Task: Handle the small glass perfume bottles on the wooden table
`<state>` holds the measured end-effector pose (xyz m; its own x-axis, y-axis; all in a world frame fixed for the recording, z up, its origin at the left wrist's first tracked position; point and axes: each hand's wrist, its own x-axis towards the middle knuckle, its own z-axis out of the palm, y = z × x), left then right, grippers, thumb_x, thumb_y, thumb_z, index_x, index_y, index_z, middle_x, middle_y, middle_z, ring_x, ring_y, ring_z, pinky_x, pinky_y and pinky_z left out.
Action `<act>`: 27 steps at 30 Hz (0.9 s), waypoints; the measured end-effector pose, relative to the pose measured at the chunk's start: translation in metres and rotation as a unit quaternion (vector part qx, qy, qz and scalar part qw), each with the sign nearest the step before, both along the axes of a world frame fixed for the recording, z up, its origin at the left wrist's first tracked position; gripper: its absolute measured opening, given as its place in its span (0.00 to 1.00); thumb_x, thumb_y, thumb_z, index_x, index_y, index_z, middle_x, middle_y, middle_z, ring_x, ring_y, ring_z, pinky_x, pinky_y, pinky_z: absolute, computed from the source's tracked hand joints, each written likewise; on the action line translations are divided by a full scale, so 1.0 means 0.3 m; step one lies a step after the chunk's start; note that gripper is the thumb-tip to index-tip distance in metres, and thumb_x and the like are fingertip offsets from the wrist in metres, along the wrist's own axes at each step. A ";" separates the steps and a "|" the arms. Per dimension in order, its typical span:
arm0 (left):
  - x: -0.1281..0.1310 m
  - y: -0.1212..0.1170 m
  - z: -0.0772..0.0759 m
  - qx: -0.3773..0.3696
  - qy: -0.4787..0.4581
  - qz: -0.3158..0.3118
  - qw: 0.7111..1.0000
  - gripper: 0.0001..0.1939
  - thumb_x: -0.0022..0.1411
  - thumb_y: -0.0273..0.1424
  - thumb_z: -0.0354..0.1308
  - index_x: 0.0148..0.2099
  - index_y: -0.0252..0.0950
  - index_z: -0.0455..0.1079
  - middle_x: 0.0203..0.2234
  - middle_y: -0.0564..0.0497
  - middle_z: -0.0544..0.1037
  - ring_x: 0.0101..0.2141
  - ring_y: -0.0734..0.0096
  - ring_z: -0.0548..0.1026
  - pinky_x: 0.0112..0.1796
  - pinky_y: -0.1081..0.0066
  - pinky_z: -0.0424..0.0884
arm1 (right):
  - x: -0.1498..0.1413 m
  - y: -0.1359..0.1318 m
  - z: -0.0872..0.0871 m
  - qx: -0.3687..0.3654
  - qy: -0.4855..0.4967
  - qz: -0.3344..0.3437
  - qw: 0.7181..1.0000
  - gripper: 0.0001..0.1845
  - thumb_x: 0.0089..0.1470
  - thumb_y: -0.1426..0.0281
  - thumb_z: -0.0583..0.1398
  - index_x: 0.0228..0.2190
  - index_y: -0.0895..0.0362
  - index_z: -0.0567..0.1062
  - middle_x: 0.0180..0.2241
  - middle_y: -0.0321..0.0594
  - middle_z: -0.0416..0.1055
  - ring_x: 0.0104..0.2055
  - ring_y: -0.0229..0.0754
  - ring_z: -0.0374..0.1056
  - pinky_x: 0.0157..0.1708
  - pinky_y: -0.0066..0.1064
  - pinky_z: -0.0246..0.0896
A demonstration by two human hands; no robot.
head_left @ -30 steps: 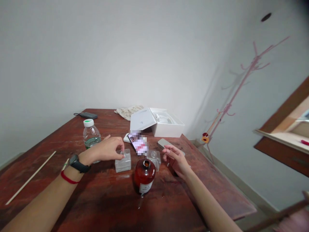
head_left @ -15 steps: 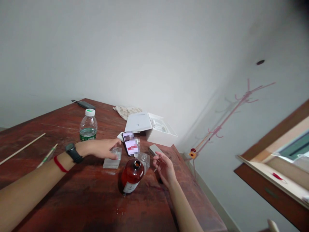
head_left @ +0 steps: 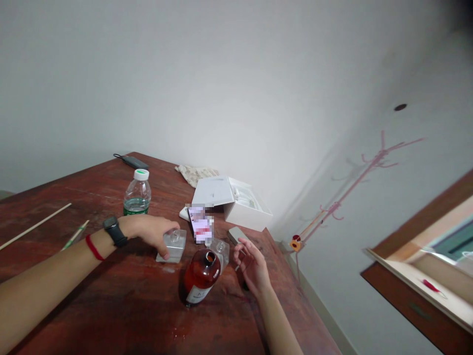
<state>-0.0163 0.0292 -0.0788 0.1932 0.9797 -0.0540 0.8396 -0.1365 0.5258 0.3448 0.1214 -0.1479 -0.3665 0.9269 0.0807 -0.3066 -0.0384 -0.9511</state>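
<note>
My left hand (head_left: 157,237), with a black watch and red cord on the wrist, grips a clear square bottle (head_left: 176,246) standing on the table. Its thumb lies on the near-left side, and the fingers are partly hidden behind the bottle. An amber bottle (head_left: 199,276) with a white label and an uncapped neck stands between my hands. Behind it is a second clear square bottle (head_left: 221,251), partly covered. My right hand (head_left: 254,266) hovers to the right, palm inward, its fingers loosely curled and apart. A small dark thing (head_left: 245,285) shows below it, too hidden to name.
Behind the left hand stands a water bottle (head_left: 137,192). A phone (head_left: 201,227), a grey block (head_left: 238,235), an open white box (head_left: 246,213) and a cloth (head_left: 194,173) lie farther back. Thin sticks (head_left: 37,224) lie at left. A pink coat rack (head_left: 354,182) stands beyond the table.
My left hand has come down and nearer, its thumb now lower on the clear square bottle. The right hand stays beside the amber bottle. The whole view has shifted slightly.
</note>
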 end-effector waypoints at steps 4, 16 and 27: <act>0.010 -0.003 0.013 -0.037 -0.001 -0.016 0.999 0.21 0.41 0.39 0.77 0.40 0.42 0.81 0.35 0.50 0.85 0.37 0.48 0.82 0.36 0.64 0.73 | -0.001 0.000 -0.001 -0.009 0.000 0.009 1.000 0.18 0.50 0.51 0.75 0.39 0.48 0.86 0.32 0.37 0.81 0.31 0.44 0.73 0.32 0.36 0.70; 0.010 0.005 0.029 -0.074 -0.004 -0.032 0.997 0.15 0.41 0.40 0.74 0.31 0.40 0.79 0.26 0.53 0.82 0.28 0.58 0.76 0.27 0.69 0.63 | -0.005 -0.004 -0.003 -0.018 0.003 0.026 0.999 0.20 0.49 0.51 0.76 0.39 0.50 0.87 0.32 0.37 0.80 0.31 0.42 0.72 0.32 0.33 0.68; -0.004 0.019 0.023 -0.090 -0.032 -0.053 0.994 0.18 0.39 0.41 0.76 0.32 0.38 0.80 0.25 0.54 0.81 0.26 0.63 0.73 0.26 0.71 0.60 | -0.014 -0.002 -0.016 -0.032 0.012 0.038 0.999 0.21 0.48 0.53 0.77 0.39 0.52 0.88 0.33 0.38 0.82 0.30 0.41 0.73 0.31 0.31 0.70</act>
<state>-0.0174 0.0349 -0.0720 0.3041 0.9290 -0.2108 0.7899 -0.1222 0.6009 0.3406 0.1208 -0.1528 -0.4351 0.8998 0.0323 -0.3233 -0.1227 -0.9383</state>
